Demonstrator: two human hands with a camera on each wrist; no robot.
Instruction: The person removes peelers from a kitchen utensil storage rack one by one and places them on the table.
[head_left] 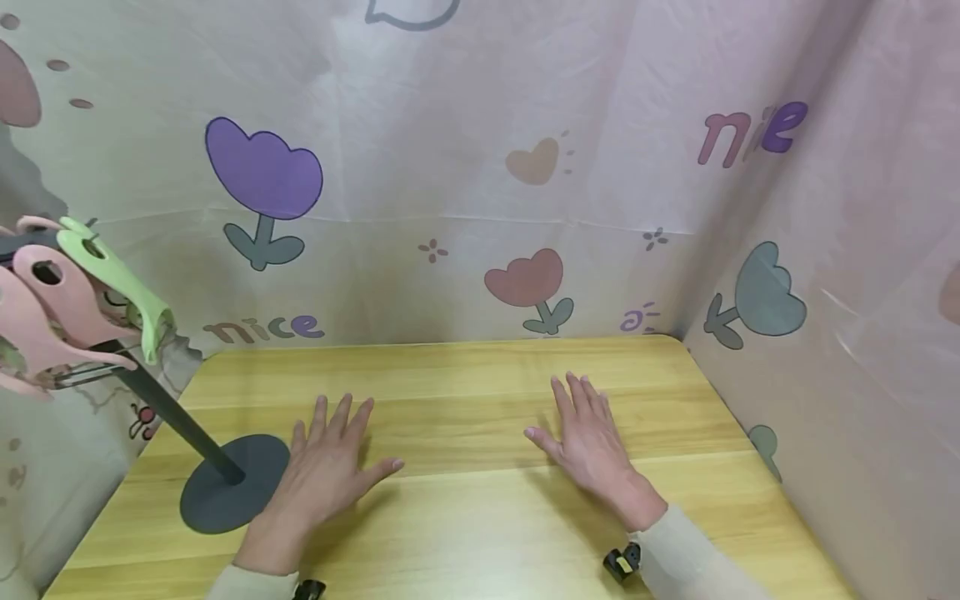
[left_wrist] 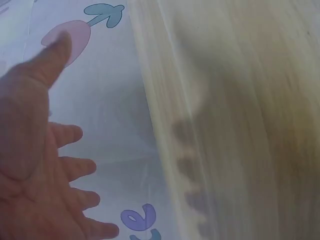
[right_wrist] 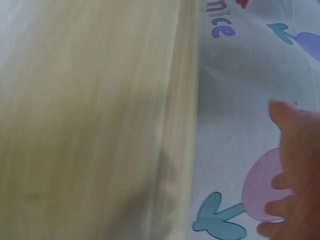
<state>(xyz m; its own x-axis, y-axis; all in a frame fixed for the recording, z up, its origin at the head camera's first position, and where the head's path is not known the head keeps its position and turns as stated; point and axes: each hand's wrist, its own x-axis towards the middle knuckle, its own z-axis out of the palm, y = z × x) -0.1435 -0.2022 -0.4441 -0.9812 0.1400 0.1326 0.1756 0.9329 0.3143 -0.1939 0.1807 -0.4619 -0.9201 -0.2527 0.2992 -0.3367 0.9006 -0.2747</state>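
My left hand is held over the left part of the wooden table, fingers straight and spread, thumb out to the right. It holds nothing, and its shadow falls on the wood. In the left wrist view the palm side of the left hand shows with the thumb raised. My right hand hovers over the right part of the table, fingers extended and thumb pointing left. Nothing is in it either. The right wrist view catches the right hand at its right edge, partly cut off.
Left of the left hand stands a dark round base with a slanting pole. Pink clips and a green clip hang at its top. A printed curtain with flowers and lettering encloses the table's back and sides.
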